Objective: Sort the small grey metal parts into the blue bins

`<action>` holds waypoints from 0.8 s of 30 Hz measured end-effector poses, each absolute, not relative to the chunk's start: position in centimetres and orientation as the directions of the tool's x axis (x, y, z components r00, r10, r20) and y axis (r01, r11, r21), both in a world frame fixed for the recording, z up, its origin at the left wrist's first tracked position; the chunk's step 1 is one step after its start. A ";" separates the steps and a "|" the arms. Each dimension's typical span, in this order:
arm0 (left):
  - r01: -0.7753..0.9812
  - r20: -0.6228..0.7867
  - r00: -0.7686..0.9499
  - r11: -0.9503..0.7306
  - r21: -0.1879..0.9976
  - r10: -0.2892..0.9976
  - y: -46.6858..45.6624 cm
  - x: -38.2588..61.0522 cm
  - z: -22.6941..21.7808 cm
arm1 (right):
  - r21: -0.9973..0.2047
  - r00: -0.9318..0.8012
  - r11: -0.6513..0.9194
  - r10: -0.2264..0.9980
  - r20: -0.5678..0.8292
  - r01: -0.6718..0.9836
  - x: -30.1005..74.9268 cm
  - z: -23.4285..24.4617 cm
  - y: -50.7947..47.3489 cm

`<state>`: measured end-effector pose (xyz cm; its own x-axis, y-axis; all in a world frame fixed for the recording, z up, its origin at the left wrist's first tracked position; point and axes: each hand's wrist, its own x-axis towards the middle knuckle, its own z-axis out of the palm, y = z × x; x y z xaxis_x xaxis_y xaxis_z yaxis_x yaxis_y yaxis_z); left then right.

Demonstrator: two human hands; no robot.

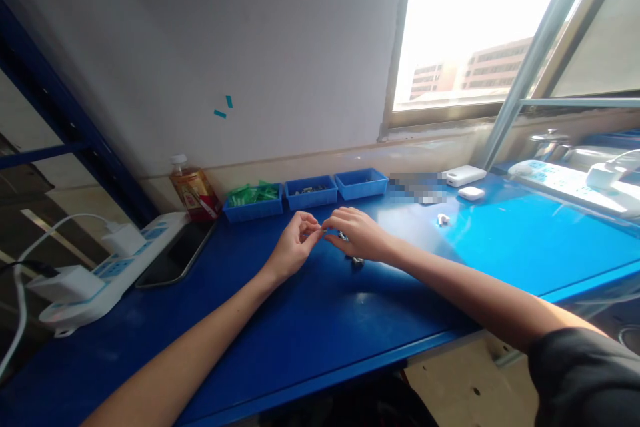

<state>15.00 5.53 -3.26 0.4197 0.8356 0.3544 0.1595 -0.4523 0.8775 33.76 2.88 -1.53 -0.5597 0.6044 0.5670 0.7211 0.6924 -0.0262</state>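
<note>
Desk: a blue desk [280, 340] with a smooth, slightly shiny top; sunlight turns its right side pale and bright, while the near left lies darker.
Left hand: the left hand [295, 243] is above the middle of the desk, its grip pinched at the fingertips on a small piece [324, 231].
Right hand: the right hand [360, 232] meets it fingertip to fingertip, its grip pinching the same piece; the piece is too small to make out.
Metal parts: a few metal parts [357, 261] lie on the desk under and just beside the right hand.
Trays: three blue trays stand in a row near the wall; the left tray [253, 211] holds green pieces [255, 192], the middle tray [312, 200] and the right tray [363, 189] small parts.
Left end: a bottle [189, 183] stands near the left tray; a dark phone [177, 253] lies beside a white power strip [120, 267] with plugs in it.
Right end: a white box [465, 175], a smaller white case [471, 193] and a little white object [443, 219] lie near a second power strip [575, 185].
Wall: a plain pale wall [300, 47] with two strips of teal tape [229, 101].
Window: a bright window [465, 20], buildings [495, 67] outside, a slanting metal post [540, 60] in front.
</note>
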 end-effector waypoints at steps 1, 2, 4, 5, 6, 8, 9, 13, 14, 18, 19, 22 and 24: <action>0.123 0.344 0.426 -0.430 0.894 0.837 5.5 15.0 -3.2 | 0.004 -0.562 0.692 0.584 0.585 0.722 33.6 -1.4 2.9; 0.103 0.338 0.434 -0.418 0.902 0.835 5.4 15.0 -3.1 | 0.036 -0.569 0.693 0.560 0.602 0.720 33.6 -1.1 2.8; 0.127 0.342 0.445 -0.437 0.890 0.827 5.3 15.0 -3.0 | 0.080 -0.559 0.691 0.505 0.657 0.719 33.9 0.0 2.7; 0.178 0.355 0.453 -0.473 0.863 0.818 5.2 15.1 -3.0 | 0.080 -0.522 0.679 0.478 0.706 0.730 34.2 0.8 2.6; 0.246 0.377 0.473 -0.530 0.812 0.797 5.1 15.2 -3.1 | 0.063 -0.460 0.656 0.454 0.764 0.752 34.6 1.7 2.7; 0.393 0.417 0.561 -0.673 0.627 0.716 5.0 15.5 -3.1 | -0.008 -0.274 0.568 0.408 0.871 0.823 35.5 3.6 3.2; 0.447 0.415 0.620 -0.735 0.510 0.666 4.9 15.7 -3.2 | -0.048 -0.182 0.502 0.398 0.899 0.864 36.1 4.5 3.7; 0.539 0.337 0.737 -0.810 0.230 0.586 5.1 16.1 -3.4 | -0.098 -0.056 0.212 0.619 0.784 0.972 38.1 5.0 6.1; 0.552 0.337 0.732 -0.805 0.216 0.592 5.2 16.0 -3.4 | -0.080 -0.086 0.197 0.712 0.696 0.977 38.3 4.4 6.5; 0.579 0.357 0.698 -0.782 0.231 0.621 5.4 15.5 -3.7 | -0.091 -0.294 0.350 0.880 0.373 0.932 37.8 1.1 5.3; 0.585 0.357 0.692 -0.777 0.233 0.628 5.4 15.4 -3.7 | -0.112 -0.336 0.392 0.880 0.337 0.913 37.4 0.5 4.7; 0.599 0.354 0.684 -0.768 0.226 0.638 5.3 15.3 -3.8 | -0.139 -0.446 0.503 0.841 0.305 0.853 35.7 -0.6 3.1; 0.606 0.351 0.683 -0.765 0.217 0.640 5.2 15.4 -3.7 | -0.116 -0.520 0.572 0.799 0.301 0.812 34.8 -1.1 2.7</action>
